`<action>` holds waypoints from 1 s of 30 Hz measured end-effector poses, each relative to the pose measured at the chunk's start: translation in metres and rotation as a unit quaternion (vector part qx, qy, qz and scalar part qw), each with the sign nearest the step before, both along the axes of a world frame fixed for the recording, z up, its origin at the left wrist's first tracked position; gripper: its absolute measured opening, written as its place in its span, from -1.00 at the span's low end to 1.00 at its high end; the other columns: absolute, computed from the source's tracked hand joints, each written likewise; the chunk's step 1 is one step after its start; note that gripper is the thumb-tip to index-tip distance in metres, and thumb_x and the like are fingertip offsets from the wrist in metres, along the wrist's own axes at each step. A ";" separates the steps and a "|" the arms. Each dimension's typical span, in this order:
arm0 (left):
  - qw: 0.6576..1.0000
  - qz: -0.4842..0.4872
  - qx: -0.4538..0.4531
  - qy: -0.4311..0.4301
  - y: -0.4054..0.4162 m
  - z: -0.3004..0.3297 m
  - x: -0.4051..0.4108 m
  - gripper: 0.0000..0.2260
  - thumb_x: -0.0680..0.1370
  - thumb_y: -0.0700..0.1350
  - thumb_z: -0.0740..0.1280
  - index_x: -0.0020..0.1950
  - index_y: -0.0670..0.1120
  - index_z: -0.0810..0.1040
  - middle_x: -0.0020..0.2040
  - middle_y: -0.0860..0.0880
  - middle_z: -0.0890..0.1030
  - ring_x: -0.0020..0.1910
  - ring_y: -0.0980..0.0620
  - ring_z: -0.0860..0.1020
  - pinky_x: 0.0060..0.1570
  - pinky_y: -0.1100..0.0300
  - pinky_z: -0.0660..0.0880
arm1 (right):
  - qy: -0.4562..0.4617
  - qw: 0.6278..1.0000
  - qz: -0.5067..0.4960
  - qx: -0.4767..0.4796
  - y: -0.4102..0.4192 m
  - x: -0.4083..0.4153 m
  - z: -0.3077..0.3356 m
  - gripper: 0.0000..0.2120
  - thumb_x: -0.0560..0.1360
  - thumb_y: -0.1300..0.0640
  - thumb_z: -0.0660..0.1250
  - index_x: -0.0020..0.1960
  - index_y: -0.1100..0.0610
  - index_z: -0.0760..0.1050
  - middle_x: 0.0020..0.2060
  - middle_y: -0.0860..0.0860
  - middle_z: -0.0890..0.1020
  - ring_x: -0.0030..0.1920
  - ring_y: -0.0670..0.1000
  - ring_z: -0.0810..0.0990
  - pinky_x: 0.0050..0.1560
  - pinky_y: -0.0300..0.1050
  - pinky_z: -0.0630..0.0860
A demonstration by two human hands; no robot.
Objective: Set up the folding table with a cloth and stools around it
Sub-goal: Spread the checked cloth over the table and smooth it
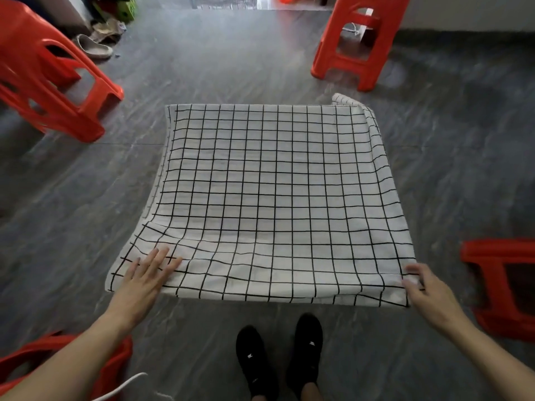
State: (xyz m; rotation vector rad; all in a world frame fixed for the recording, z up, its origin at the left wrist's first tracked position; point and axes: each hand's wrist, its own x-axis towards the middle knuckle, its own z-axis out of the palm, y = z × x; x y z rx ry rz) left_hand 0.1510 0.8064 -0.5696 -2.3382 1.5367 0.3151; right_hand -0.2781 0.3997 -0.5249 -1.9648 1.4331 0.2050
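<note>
Grey streaked floor tiles (231,53) fill the head view, with a sandal (94,46) and clutter by the far left wall. At centre the white grid-checked cloth (275,183) is spread over the folding table, which is wholly hidden beneath it; the far right corner is bunched and the near left corner sags. Four red stools stand around it: far left (49,79), far right (359,39), near right (503,285) and near left (72,360). The left hand (147,273) lies flat on the cloth's near left corner, fingers straight, gripping nothing. The right hand (425,285) has curled fingers pinching the near right corner. A hard tug from that pinch could drag the cloth askew, since the flat palm barely anchors it, and the bunched far corner would probably worsen.
</note>
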 end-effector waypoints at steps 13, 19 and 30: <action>0.993 0.064 0.083 0.062 -0.001 -0.013 -0.011 0.10 0.09 -0.52 0.46 0.51 0.15 0.21 0.49 -0.15 0.32 0.44 -0.18 0.30 0.22 -0.26 0.39 | 0.067 0.995 -0.072 -0.019 0.001 0.010 -0.009 -0.41 0.42 0.41 0.31 0.42 0.14 0.37 0.08 0.14 0.26 -0.23 0.07 0.42 0.08 -0.04 0.38; 0.987 0.117 0.100 0.053 0.000 -0.022 -0.006 -0.09 0.42 -0.43 0.30 0.59 0.15 -0.03 0.60 -0.07 0.04 0.57 -0.12 0.06 0.45 -0.20 0.12 | 0.065 0.996 -0.030 -0.058 0.004 0.015 -0.031 -0.54 0.42 0.43 0.28 0.26 0.12 0.53 0.03 0.09 0.26 -0.22 0.15 0.47 0.11 0.00 0.42; 0.973 0.125 0.189 0.034 -0.017 -0.028 -0.001 -0.32 0.62 -0.23 0.08 0.57 0.14 -0.26 0.60 -0.04 -0.21 0.58 -0.08 -0.14 0.49 -0.10 -0.06 | 0.095 0.991 0.017 -0.090 0.013 0.014 -0.073 -0.74 0.44 0.40 0.30 0.02 0.15 0.62 -0.04 0.10 0.34 0.02 0.24 0.41 0.12 0.11 0.44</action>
